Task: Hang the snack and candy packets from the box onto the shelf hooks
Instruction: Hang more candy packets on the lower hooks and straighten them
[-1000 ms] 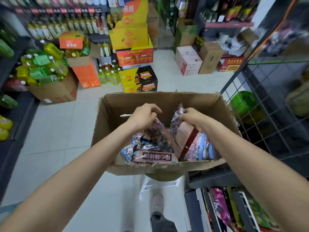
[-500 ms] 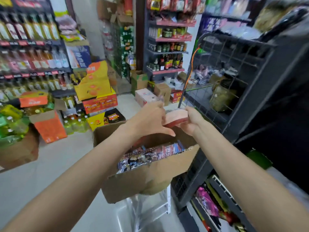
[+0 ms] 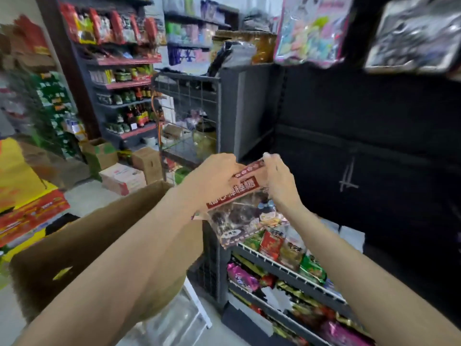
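Brown card with a dark red printed band forms the header of the candy packet, which both hands hold up in front of the dark shelf panel. The left hand grips the header's left end with curled fingers; the right hand pinches its upper right corner. The packet's clear lower part hangs tilted below the hands, above the snack racks. The cardboard box sits lower left, under the left forearm. Two hooks project from the panel, right of the hands and apart from the packet.
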{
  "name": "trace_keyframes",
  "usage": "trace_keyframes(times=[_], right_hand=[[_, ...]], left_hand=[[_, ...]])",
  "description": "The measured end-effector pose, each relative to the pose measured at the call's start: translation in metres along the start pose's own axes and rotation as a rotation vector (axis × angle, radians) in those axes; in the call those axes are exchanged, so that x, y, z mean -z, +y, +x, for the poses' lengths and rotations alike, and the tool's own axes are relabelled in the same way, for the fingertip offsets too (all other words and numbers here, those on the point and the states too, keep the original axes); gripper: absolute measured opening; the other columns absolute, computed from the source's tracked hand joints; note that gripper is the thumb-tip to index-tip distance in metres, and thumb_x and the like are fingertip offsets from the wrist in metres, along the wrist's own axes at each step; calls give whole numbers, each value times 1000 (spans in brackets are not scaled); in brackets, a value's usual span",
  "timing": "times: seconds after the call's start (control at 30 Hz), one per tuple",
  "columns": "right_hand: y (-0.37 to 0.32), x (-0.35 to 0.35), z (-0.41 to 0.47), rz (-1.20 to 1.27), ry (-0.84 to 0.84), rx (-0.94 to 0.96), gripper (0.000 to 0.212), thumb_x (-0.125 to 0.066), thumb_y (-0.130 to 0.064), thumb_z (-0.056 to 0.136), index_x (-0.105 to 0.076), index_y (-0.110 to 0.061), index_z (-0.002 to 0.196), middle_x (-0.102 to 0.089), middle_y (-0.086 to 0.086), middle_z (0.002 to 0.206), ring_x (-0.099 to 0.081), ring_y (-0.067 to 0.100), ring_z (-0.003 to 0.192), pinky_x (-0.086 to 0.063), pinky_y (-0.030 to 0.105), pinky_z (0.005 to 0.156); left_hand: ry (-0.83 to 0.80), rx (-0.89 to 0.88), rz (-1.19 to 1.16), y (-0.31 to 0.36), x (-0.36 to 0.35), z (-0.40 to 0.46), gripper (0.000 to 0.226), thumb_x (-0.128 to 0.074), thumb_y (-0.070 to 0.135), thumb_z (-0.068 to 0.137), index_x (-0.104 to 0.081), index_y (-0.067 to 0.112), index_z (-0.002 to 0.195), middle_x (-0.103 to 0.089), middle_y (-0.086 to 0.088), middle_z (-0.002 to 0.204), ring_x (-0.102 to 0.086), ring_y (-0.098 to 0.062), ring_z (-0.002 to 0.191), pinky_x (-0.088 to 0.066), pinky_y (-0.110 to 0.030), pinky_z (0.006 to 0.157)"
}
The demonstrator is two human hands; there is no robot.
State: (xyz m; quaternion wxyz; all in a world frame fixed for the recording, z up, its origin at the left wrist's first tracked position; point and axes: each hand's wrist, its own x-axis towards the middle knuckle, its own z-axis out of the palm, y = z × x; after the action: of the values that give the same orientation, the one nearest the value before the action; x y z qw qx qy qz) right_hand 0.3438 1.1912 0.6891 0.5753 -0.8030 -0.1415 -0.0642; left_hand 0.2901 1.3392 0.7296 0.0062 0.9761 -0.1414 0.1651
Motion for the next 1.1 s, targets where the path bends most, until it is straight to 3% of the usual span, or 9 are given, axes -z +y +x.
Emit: trace_keyframes(times=[0.1,0.17,0.3,0.37,0.5,0.77,0.93,1.03,1.1], right_hand=[[25,54,-13,-127,5,74,68,-30,-63,92,-59,-3,84,-66,9,81,-61,19,79,-43,45,90],[43,87,-20,-157,-20,128,61,-35,-66,88,-62,-12,87,-67,5,84,-62,17,84,-45,45,89],[79,143,-27,-163,2,53,23,-52,-31,96,-70,-17,94,-71,-3,85,-66,11,82,-52,33,78],[97,161,-27,-188,9,24,23,-51,-22,97,-72,-13,97,-71,-3,85,-66,10,82,-50,27,74],[127,195,-34,-165,88,-54,24,-48,-19,99,-71,-14,94,-70,0,82,-64,13,77,-47,22,67],[160,269,-62,-214,281,-102,21,-51,-18,97,-66,-20,84,-67,-3,74,-61,13,71,-48,32,68],[171,297,-87,-247,410,-120,21,-49,-22,98,-61,-17,81,-61,-10,63,-55,4,60,-43,30,58],[175,312,-93,-204,485,-111,20,-49,-17,98,-59,-14,80,-61,-13,66,-57,3,64,-44,21,59],[174,322,-93,-152,530,-107,20,-49,-17,97,-59,-11,81,-62,-10,68,-58,6,65,-44,19,60]], left_hand=[[6,-2,-128,37,-21,32,34,-50,32,93,-68,3,89,-43,-2,76,-56,-31,82,-38,-36,70],[-19,-17,-183,65,-33,52,29,-54,30,92,-70,5,92,-49,-3,77,-58,-29,84,-43,-37,72],[-103,-31,-230,120,-56,80,30,-57,29,92,-71,3,84,-56,-8,85,-58,-27,84,-45,-39,76],[-158,2,-246,141,-67,89,31,-57,30,91,-70,3,83,-51,-5,82,-58,-27,84,-45,-36,74],[-233,-61,-221,189,-80,106,34,-56,35,92,-70,6,100,-49,-4,90,-56,-23,93,-38,-30,72],[-187,-135,-266,260,-100,132,22,-58,26,92,-74,13,101,-42,6,84,-58,-20,91,-39,-28,71],[-209,-128,-247,290,-102,142,21,-59,26,92,-73,10,90,-54,-1,90,-59,-23,88,-38,-28,68],[-247,-78,-357,299,-103,147,20,-67,27,87,-69,15,71,-53,3,76,-59,-22,76,-42,-31,64],[-260,-67,-389,303,-102,148,14,-69,26,85,-73,15,78,-54,3,74,-57,-20,74,-40,-29,63]])
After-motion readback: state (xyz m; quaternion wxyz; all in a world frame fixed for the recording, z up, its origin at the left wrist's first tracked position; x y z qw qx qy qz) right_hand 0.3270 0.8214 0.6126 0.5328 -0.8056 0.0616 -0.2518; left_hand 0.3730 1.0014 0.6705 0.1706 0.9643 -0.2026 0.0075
